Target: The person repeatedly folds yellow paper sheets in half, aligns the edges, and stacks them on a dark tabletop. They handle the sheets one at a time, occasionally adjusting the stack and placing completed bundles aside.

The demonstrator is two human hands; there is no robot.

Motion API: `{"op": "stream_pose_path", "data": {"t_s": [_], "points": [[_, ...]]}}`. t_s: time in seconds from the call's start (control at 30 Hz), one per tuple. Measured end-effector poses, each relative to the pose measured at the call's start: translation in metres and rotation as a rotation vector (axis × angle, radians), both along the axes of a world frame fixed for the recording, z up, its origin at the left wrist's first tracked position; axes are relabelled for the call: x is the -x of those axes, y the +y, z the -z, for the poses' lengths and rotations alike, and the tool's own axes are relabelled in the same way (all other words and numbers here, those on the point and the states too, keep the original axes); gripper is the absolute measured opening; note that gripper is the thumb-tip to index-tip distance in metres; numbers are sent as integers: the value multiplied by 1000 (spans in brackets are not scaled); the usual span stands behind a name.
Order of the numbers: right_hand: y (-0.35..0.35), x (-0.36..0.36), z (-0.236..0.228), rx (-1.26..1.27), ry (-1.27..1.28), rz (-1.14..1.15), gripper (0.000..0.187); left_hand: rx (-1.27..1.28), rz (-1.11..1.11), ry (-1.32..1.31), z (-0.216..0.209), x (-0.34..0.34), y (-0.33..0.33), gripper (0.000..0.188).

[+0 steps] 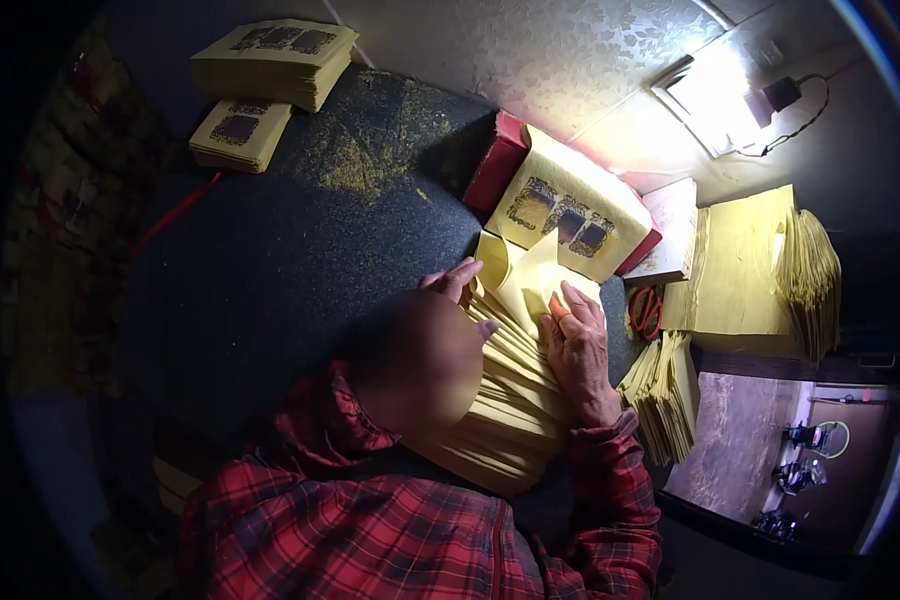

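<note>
A thick fan of yellow paper sheets [515,400] lies spread on the dark tabletop [300,250] in front of me. My right hand [575,345] lies flat on the fan with its fingers apart, and an orange cover sits on one fingertip. The top sheet [525,275] curls up just beyond those fingers. My left hand [460,282] is mostly hidden; its fingertips touch the left edge of the curled sheet and the fan. Whether it grips the paper is not visible. My red plaid sleeves fill the lower edge.
A stack of yellow sheets with dark prints [570,210] leans on a red box behind the fan. Two more printed stacks [275,60] sit far left. Plain yellow piles [740,265] and a red scissors-like loop [646,312] lie right. A bright lamp [715,100] shines at top right.
</note>
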State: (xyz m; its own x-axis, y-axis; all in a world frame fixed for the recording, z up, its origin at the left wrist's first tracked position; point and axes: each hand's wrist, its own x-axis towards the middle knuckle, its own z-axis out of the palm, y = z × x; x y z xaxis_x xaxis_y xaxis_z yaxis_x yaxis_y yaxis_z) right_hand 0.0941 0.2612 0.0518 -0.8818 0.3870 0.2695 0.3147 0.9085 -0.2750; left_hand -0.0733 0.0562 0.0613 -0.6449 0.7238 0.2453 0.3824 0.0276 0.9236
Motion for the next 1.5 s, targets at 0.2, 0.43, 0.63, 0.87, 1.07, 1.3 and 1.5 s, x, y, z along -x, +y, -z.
{"op": "stream_pose_path", "data": {"t_s": [0.2, 0.43, 0.63, 0.87, 1.07, 1.3, 1.5], "points": [[4, -1, -13, -40, 16, -1, 30, -24, 52, 76, -12, 18, 25, 55], [10, -6, -24, -56, 31, 6, 30, 20, 84, 16, 9, 19, 45, 36], [6, -1, -23, -72, 18, -44, 29, -30, 74, -39, 5, 17, 43, 29], [50, -32, -74, -218, 129, 114, 33, 37, 74, -159, 7, 23, 38, 40], [92, -48, -164, -341, 338, 411, 29, 33, 82, -82, 10, 27, 43, 44], [55, 4, -124, -117, 166, 143, 23, 104, 120, -119, 3, 32, 39, 36], [16, 9, -53, -147, -91, 69, 43, 65, 59, -25, -5, 39, 25, 35]]}}
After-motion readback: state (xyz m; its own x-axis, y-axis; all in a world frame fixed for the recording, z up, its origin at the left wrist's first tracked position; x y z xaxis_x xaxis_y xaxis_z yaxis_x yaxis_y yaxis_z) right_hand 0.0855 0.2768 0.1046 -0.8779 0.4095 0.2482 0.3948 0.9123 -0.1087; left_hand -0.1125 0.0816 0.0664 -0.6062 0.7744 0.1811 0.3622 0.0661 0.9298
